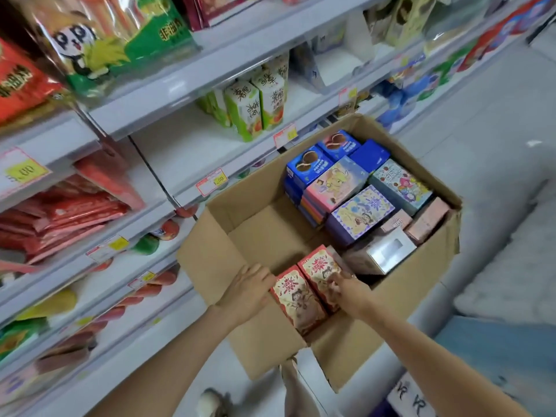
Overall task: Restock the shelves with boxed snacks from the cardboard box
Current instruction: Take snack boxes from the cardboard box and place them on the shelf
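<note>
An open cardboard box (255, 236) stands on the floor in front of the shelves (210, 64). Inside it, at the near corner, two red snack boxes lie side by side. My left hand (249, 288) grips the left red box (296, 305) at its outer edge, by the carton wall. My right hand (350, 291) pinches the right red box (319, 267) at its near right side. Blue boxes (307, 168), a pink box (334, 183), a purple box (359, 213) and a teal box (400, 185) fill the far half of the carton.
Green and white snack boxes (255, 103) stand on the middle shelf beside bare shelf space (186, 145). Red packets (66, 215) fill the shelves at left. A silver box (382, 251) lies in the carton. A shoe (212, 403) shows on the pale floor (481, 115).
</note>
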`<action>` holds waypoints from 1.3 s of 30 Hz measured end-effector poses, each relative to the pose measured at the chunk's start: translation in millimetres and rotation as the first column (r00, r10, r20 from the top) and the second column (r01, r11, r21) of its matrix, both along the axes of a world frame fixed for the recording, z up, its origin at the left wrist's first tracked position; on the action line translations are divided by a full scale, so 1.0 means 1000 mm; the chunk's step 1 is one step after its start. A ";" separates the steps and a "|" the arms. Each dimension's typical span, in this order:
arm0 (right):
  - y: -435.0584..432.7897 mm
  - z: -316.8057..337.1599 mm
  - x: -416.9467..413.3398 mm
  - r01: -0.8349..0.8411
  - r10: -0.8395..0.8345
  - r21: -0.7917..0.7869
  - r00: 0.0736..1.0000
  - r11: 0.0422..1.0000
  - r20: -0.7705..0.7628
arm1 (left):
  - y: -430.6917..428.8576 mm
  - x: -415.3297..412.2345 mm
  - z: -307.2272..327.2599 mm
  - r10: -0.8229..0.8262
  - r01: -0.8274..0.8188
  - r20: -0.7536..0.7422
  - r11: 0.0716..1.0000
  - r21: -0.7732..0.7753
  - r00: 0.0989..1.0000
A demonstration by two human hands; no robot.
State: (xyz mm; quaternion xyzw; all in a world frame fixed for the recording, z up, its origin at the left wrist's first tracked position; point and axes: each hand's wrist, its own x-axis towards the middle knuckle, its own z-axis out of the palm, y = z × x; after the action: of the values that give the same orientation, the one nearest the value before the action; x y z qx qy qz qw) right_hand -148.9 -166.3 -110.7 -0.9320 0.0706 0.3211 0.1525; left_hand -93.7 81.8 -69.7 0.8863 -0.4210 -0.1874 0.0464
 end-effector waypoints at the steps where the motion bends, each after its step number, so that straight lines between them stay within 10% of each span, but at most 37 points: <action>1: -0.002 -0.005 0.004 -0.039 0.038 0.005 0.999 0.999 0.020 | -0.001 0.001 -0.001 -0.005 0.005 -0.030 1.000 0.008 1.000; 9: -0.003 -0.058 0.081 -0.508 0.504 -0.160 0.861 0.846 -0.066 | -0.001 0.023 -0.019 0.017 -0.019 -0.036 0.999 -0.028 0.999; 20: 0.000 -0.038 0.124 -0.562 0.548 -0.031 0.816 0.827 -0.182 | -0.003 0.026 -0.023 0.101 -0.106 -0.112 0.994 -0.036 0.988; 29: -0.004 0.070 0.145 -0.317 0.264 0.433 0.948 0.844 0.179 | -0.045 0.037 0.008 0.583 -0.737 -0.568 0.672 -0.063 0.581; 31: 0.003 0.078 0.145 -0.165 0.126 0.676 0.986 0.718 0.107 | -0.040 0.039 0.016 0.638 -0.800 -0.551 0.592 -0.095 0.538; 33: 0.007 0.076 0.144 0.131 -0.105 0.910 0.990 0.393 -0.098 | -0.024 0.042 0.025 0.705 -0.875 -0.534 0.456 -0.163 0.467; 35: 0.011 0.048 0.144 0.357 -0.330 0.910 0.903 0.213 -0.277 | -0.006 0.045 0.037 0.767 -0.900 -0.474 0.335 -0.280 0.433; 39: 0.037 -0.039 0.116 0.061 0.072 0.471 0.963 0.880 -0.258 | 0.025 0.046 0.056 0.834 -0.866 -0.361 0.245 -0.436 0.417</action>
State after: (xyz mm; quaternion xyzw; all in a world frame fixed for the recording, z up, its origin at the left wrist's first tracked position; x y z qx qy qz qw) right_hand -33.1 -129.0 -149.5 -0.8142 0.0072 0.4521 0.3641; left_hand -47.9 106.8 -13.6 0.9070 0.0919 -0.0226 0.4103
